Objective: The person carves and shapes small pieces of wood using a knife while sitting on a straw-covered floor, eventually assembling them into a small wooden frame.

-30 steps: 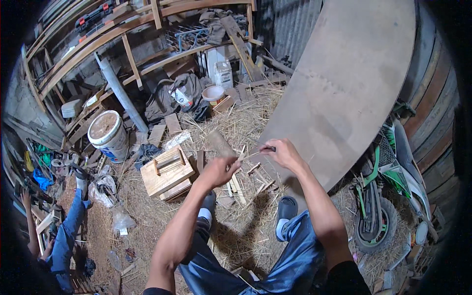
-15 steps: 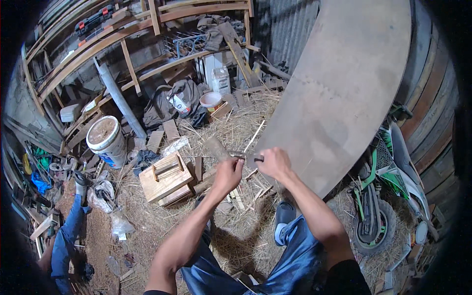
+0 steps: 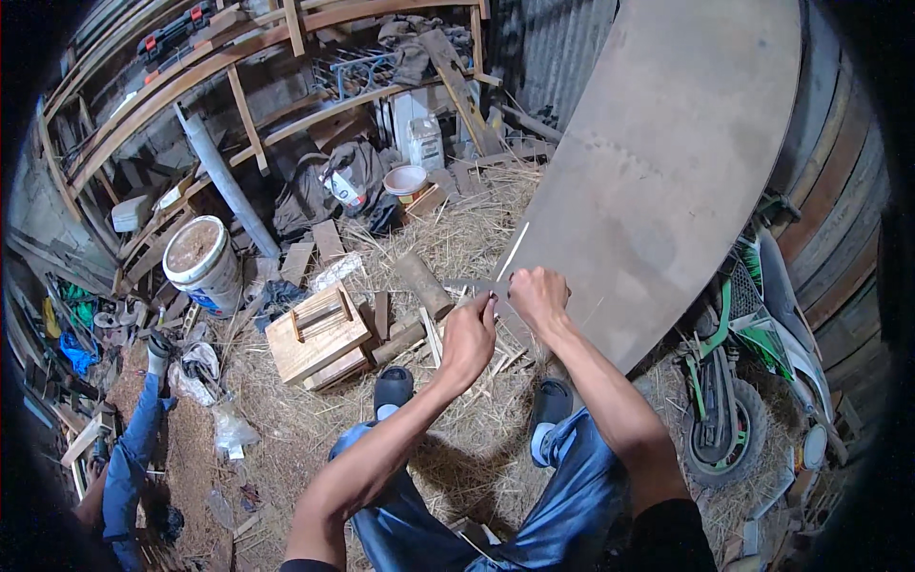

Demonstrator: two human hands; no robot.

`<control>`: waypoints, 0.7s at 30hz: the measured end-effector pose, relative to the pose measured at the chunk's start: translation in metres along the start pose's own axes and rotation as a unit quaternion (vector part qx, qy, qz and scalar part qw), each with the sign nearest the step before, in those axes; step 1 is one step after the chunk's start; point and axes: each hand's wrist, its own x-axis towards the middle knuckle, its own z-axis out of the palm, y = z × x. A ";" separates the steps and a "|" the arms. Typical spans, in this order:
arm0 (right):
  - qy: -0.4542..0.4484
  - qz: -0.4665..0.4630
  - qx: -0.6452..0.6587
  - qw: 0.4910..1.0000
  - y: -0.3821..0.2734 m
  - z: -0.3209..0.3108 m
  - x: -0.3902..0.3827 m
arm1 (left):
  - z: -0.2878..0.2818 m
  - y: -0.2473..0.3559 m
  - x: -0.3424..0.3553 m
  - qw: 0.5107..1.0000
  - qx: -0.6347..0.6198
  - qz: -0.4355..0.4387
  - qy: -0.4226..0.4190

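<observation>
My right hand (image 3: 540, 297) is closed in a fist around what looks like a knife (image 3: 474, 284); its flat grey blade points left and the handle is hidden in the fist. Just below and left of it, my left hand (image 3: 469, 336) is closed in a pinch, thumb up against the blade's near side. Whatever those fingers pinch is too small to make out. Beyond my left hand, a short round log (image 3: 424, 285) lies on the straw.
To the left sits a wooden box (image 3: 317, 337) with slats. A large brown board (image 3: 658, 181) leans at the right, beside a green and white motorbike (image 3: 729, 381). Farther left stands a white bucket (image 3: 202, 267); another person's leg (image 3: 133, 458) shows at the lower left.
My left hand has moved right and slightly nearer. The right hand has risen a little, turning so the blade shows pointing left. My left foot has come into view.
</observation>
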 end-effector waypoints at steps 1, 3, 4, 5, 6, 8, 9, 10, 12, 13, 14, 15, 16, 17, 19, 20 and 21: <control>0.005 -0.001 -0.014 1.000 0.003 -0.003 0.001 | 0.000 0.003 0.000 1.000 0.007 0.000 0.006; 0.010 0.004 -0.037 0.999 0.017 0.006 0.003 | -0.002 0.008 -0.002 0.999 0.032 -0.013 -0.027; 0.013 0.005 -0.048 0.999 0.020 0.008 0.005 | -0.003 0.009 -0.002 0.998 0.044 -0.019 -0.041; 0.010 0.012 -0.041 0.999 0.022 0.010 0.007 | -0.004 0.008 -0.002 0.998 0.045 -0.019 -0.042; 0.007 0.018 -0.034 0.999 0.022 0.012 0.009 | -0.004 0.005 -0.001 0.998 0.046 -0.018 -0.043; 0.000 0.020 -0.028 0.999 0.019 0.016 0.014 | -0.007 0.001 0.001 0.997 0.054 -0.024 -0.042; -0.003 0.019 -0.030 0.999 0.018 0.018 0.017 | -0.010 -0.001 0.000 0.997 0.062 -0.020 -0.039; -0.005 0.016 -0.031 0.999 0.015 0.022 0.021 | -0.014 -0.004 -0.001 0.997 0.072 -0.017 -0.034; -0.015 0.165 -0.012 0.986 0.047 0.032 0.032 | -0.014 -0.006 -0.009 0.994 0.085 -0.026 -0.065; 0.041 0.191 -0.004 0.981 0.111 0.052 0.021 | -0.011 -0.003 -0.021 0.990 0.091 -0.029 -0.109; 0.098 0.212 0.016 0.972 0.162 0.070 0.007 | -0.014 -0.003 -0.024 0.982 0.110 -0.033 -0.147; 0.016 0.265 0.035 0.963 0.153 0.059 0.004 | -0.029 -0.010 -0.019 0.986 0.103 -0.031 -0.125; -0.069 0.317 0.039 0.945 0.145 0.037 -0.003 | -0.036 -0.018 -0.016 0.990 0.084 -0.026 -0.107; -0.066 0.315 0.047 0.946 0.141 0.033 -0.007 | -0.034 -0.025 -0.014 0.994 0.055 -0.019 -0.096; -0.056 0.311 0.063 0.947 0.127 0.023 -0.006 | -0.030 -0.041 0.002 0.996 0.003 -0.034 -0.078; -0.023 0.284 0.086 0.955 0.120 0.023 -0.005 | -0.028 -0.039 0.005 0.994 -0.020 -0.043 -0.101; 0.011 0.256 0.108 0.961 0.111 0.022 -0.001 | -0.027 -0.035 0.007 0.990 -0.044 -0.051 -0.123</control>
